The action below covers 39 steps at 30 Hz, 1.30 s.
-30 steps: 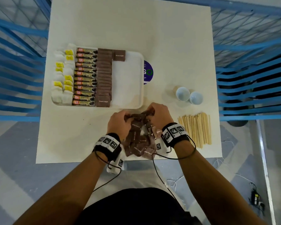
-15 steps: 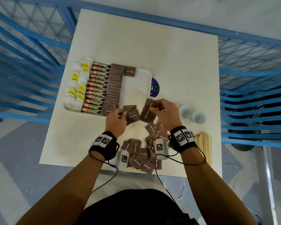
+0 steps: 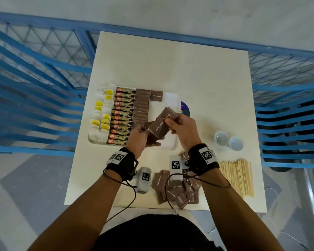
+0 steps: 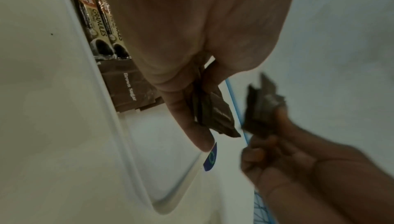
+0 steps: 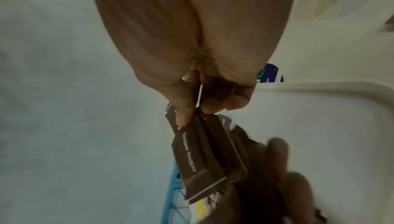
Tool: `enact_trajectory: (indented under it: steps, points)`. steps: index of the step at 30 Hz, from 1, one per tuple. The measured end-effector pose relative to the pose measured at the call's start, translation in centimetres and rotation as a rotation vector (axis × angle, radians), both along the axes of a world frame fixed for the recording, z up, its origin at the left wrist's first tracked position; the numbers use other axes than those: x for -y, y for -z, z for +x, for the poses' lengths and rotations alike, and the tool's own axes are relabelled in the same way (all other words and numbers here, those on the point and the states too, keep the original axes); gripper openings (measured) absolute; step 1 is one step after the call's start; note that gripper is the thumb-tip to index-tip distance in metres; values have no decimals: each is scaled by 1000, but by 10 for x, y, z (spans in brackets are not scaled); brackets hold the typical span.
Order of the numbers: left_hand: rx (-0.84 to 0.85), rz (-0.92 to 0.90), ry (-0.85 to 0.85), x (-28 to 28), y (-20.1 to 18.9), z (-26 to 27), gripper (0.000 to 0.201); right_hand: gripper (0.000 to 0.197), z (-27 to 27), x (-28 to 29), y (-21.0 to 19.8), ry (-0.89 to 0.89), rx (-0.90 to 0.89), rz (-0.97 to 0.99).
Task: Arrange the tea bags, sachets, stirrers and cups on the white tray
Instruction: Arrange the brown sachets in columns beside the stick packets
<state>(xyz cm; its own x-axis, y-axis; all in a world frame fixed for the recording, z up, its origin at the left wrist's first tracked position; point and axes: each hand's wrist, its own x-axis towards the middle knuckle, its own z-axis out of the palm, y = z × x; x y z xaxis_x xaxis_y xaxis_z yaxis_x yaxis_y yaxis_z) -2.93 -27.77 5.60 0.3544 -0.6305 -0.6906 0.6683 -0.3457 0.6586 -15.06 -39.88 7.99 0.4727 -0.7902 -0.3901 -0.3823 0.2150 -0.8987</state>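
Both hands hold brown sugar sachets above the near right part of the white tray. My left hand grips a few sachets between thumb and fingers. My right hand pinches a fanned stack of sachets by its edge, also seen in the right wrist view. The tray holds tea bags at the left, coffee granule sticks beside them, then a column of brown sachets. Two pale cups and the wooden stirrers lie on the table to the right.
A loose pile of brown sachets lies at the table's near edge under my right wrist. A round blue sticker shows beside the tray's right rim. Blue metal railings surround the cream table.
Both hands lifted sachets from the near pile and carried them away from me, over the tray's near right part. The camera view has tilted upward.
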Motion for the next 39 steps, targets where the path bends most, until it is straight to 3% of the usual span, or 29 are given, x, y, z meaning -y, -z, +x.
enact_trajectory:
  steps: [5,9,13,18,21,25,28,32,36,39]
  points:
    - [-281,-75,28,-6,-15,23,49,19,18,-15,21,-35,-283,-156]
    - [-195,-110,192,-10,-12,34,36,23,26,-23,24,-46,-297,-148]
    - [-208,-133,205,-14,-2,41,33,14,31,-31,18,-90,-309,-192]
    - [-167,-74,277,-17,-1,47,28,15,30,-28,20,89,-301,-239]
    - [-130,-27,234,-18,1,51,24,14,30,-20,16,109,-229,-214]
    - [-151,-60,196,-14,-6,55,29,15,35,-12,10,-138,-242,-267]
    - [-23,-78,198,-9,-7,52,38,16,39,-12,8,-285,-243,-313]
    - [98,-58,66,-6,0,43,28,20,38,-6,10,-245,-198,-264]
    - [123,-68,-34,-2,2,35,13,17,33,0,16,-243,-211,-154]
    - [109,-58,-61,3,1,29,13,12,30,9,23,-216,-157,-93]
